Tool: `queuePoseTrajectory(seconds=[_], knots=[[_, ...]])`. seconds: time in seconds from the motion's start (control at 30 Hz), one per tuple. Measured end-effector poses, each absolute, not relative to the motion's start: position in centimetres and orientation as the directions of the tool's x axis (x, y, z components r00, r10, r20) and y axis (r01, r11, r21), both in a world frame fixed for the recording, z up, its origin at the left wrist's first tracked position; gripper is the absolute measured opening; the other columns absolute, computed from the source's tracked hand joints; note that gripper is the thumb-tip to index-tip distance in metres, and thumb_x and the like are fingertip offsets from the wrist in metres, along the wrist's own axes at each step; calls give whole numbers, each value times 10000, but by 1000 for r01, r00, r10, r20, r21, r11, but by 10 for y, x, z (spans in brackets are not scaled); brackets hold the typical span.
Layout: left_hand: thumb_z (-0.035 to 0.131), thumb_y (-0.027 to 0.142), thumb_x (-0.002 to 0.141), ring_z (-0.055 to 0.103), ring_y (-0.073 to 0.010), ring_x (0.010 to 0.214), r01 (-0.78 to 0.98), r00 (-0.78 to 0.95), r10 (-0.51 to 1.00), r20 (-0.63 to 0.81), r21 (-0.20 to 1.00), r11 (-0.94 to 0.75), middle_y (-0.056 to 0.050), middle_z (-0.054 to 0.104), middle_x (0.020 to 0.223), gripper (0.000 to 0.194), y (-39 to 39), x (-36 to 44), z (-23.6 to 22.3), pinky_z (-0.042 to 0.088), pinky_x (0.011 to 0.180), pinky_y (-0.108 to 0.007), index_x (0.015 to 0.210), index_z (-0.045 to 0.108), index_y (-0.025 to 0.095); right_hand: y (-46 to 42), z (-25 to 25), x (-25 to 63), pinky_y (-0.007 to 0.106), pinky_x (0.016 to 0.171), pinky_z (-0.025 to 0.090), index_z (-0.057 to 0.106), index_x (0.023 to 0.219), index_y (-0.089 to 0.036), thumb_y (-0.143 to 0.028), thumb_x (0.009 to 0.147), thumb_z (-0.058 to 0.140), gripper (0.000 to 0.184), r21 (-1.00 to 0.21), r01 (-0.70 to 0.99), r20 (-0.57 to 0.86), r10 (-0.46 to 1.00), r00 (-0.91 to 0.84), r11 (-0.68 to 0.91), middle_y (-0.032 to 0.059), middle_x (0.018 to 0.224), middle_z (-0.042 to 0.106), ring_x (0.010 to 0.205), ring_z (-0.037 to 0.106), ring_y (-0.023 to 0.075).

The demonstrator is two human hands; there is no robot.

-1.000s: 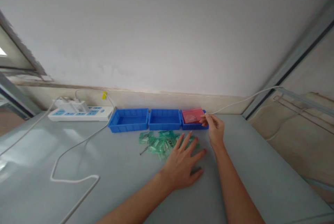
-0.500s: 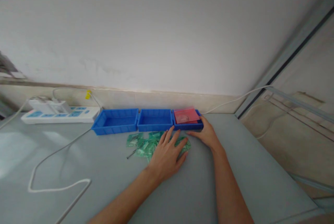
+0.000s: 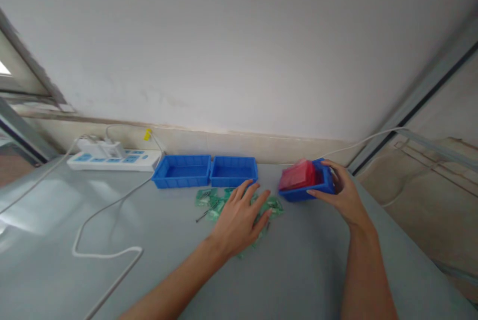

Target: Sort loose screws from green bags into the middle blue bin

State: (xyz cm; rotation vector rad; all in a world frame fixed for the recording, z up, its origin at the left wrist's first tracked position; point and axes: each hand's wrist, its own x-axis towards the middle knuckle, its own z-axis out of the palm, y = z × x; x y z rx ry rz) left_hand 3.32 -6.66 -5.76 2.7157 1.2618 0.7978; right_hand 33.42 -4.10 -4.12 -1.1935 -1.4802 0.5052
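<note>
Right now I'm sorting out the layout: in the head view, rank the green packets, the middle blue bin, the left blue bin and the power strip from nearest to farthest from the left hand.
1. Green packets, under and beside the left hand.
2. Middle blue bin, just behind the hand.
3. Left blue bin, behind and to the left.
4. Power strip, far left by the wall.
</note>
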Motion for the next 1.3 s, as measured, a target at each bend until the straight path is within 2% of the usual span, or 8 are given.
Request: queuePoseTrajectory(seconds=[0.1,0.27,0.47,0.6,0.77,0.97,1.13,1.3], knots=[[438,413,1043,418,-344,1418,709,510,740,439,273,-650,-148,542,1449,458,-68,14,-51,429,1155,-572,1435,539,200,-52,-12,324,450,1050,518,562,1349,-300,-419,594,948,856,-733,506,544,839,35,454,94,1411,574,1246,599,298],[378,381,1067,450,-283,1398,715,369,788,492,391,-579,-112,566,1428,438,-68,-19,-48,409,1186,-526,1447,524,219,-61,38,278,499,1147,449,597,1325,-304,-392,683,909,720,-570,520,623,748,-230,635,98,1499,530,1390,505,324],[287,375,1090,494,-226,1364,652,9,835,551,630,-423,-123,544,1454,472,-71,-54,-51,379,1209,-473,1484,454,176,-58,58,225,541,1127,471,624,1332,-335,-400,708,896,684,-550,383,675,666,-318,742,75,1547,495,1428,468,353],[293,365,1085,492,-224,1363,635,-103,774,625,640,-433,-109,543,1454,452,-78,-70,-47,377,1207,-456,1466,478,206,-57,59,206,548,1122,473,623,1343,-354,-433,726,884,675,-532,316,720,616,-318,785,60,1559,488,1448,445,354],[290,309,1085,459,-230,1387,656,39,748,662,548,-519,-99,520,1471,430,-84,-72,-42,359,1211,-470,1454,496,230,-51,60,200,556,1146,440,618,1357,-356,-491,734,866,684,-492,364,748,599,-288,790,64,1524,526,1439,455,353],[362,302,1067,510,-256,1315,711,322,774,546,400,-578,-107,626,1337,373,-80,-58,-49,418,1157,-470,1311,620,188,-37,39,219,533,1178,388,562,1407,-321,-432,750,854,728,-468,513,720,647,-250,719,93,1496,521,1397,479,332],[381,331,1058,611,-258,1110,754,355,804,477,363,-548,-120,637,1241,361,-77,-46,-53,514,1015,-483,1278,632,196,-18,-5,249,535,1138,416,575,1374,-272,-486,736,841,724,-552,576,756,653,41,603,113,1367,552,1300,522,317],[403,308,1053,595,-218,1125,605,482,723,495,409,-683,-109,627,1251,325,-75,-29,-50,524,1012,-386,1230,652,197,-2,-57,276,497,1070,474,560,1300,-266,-488,723,838,679,-740,457,641,723,257,493,102,1347,527,1252,541,294]])
